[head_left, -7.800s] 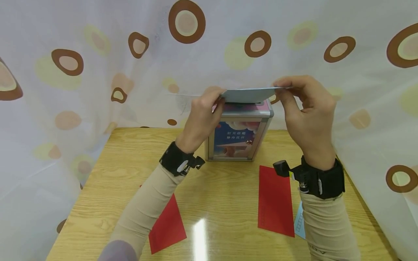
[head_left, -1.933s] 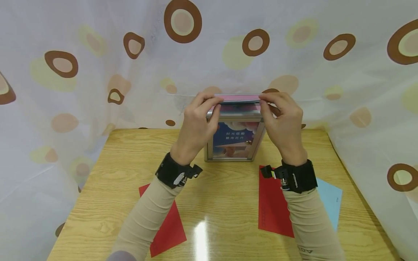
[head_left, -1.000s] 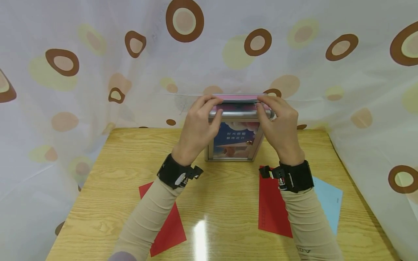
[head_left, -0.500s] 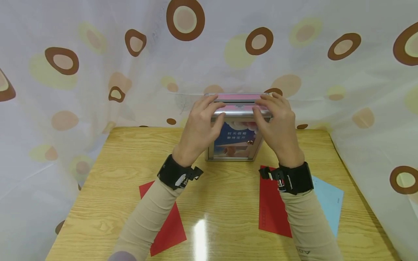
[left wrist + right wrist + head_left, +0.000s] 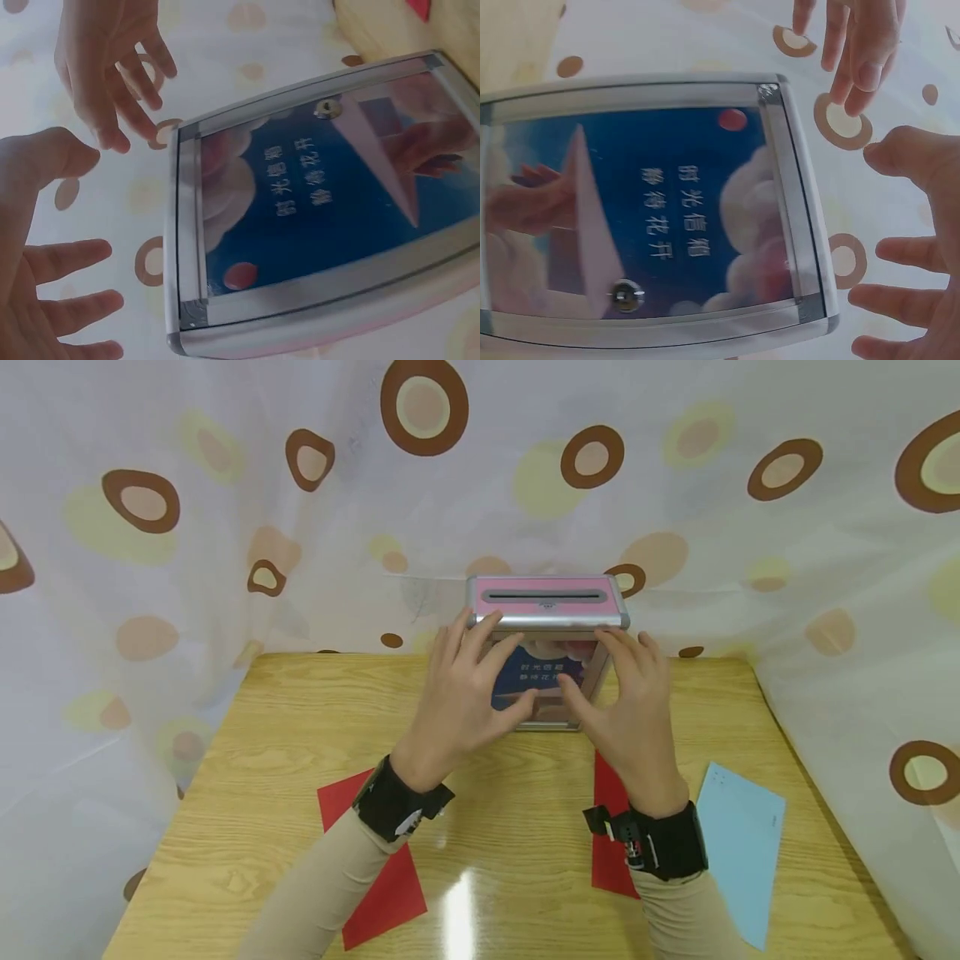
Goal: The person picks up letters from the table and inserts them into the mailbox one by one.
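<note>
A letter box (image 5: 546,610) with a pink top, silver edges and a narrow slot stands at the back of the table. Its blue front panel (image 5: 300,187) carries white characters and a small round lock (image 5: 625,296). My left hand (image 5: 461,697) hovers before the box's left side, fingers spread and holding nothing. Before the right side is my right hand (image 5: 626,710), likewise spread, with nothing in it. Both wrist views show the fingers apart from the box. No envelope shows above the slot.
On the wooden table (image 5: 495,827) a red envelope (image 5: 390,893) lies at the left, partly under my left forearm. Another red envelope (image 5: 609,852) lies partly under my right wrist, beside a light blue envelope (image 5: 742,843). A patterned sheet (image 5: 495,510) hangs behind.
The pale blue envelope both hands held over the box went down into the slot and out of sight. Both hands let go, then moved down and toward me, uncovering the box top.
</note>
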Demonstrator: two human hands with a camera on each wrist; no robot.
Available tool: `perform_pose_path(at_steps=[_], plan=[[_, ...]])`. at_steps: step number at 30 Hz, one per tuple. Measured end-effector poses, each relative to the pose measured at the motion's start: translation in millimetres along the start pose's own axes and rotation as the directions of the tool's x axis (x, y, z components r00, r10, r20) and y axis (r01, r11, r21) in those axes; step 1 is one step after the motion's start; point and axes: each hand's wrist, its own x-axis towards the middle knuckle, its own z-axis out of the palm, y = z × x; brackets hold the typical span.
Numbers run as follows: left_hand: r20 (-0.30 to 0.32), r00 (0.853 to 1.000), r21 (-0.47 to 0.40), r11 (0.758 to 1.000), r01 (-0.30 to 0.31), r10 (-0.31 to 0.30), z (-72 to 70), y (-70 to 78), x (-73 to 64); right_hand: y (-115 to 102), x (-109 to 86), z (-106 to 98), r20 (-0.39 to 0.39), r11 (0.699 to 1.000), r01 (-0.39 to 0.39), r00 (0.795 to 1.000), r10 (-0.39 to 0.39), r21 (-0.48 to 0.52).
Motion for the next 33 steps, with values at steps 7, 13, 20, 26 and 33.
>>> perform_pose_path(at_steps=[7,13,20,26,33], plan=[[0.078,0.989,0.041,0.992,0.122,-0.125,-2.7,7.7,-39.2,-5,-40.5,-2,0.099,0.999,-0.035,0.994,0.039,-0.036],[0.224,0.947,0.091,0.972,0.216,-0.231,-0.6,12.2,-68.7,-5,-68.6,-2,0.177,0.989,-0.115,0.975,0.131,-0.095],[0.393,0.856,0.165,0.942,0.294,-0.336,10.4,5.8,-104.4,-9,-98.0,5,0.312,0.968,-0.208,0.919,0.242,-0.14],[0.484,0.755,0.199,0.896,0.398,-0.443,18.4,-4.8,-132.3,-20,-116.6,16,0.437,0.953,-0.258,0.847,0.303,-0.161],[0.511,0.659,0.256,0.829,0.497,-0.553,15.7,-26.1,-160.6,-23,-127.3,21,0.489,0.942,-0.279,0.805,0.336,-0.188]])
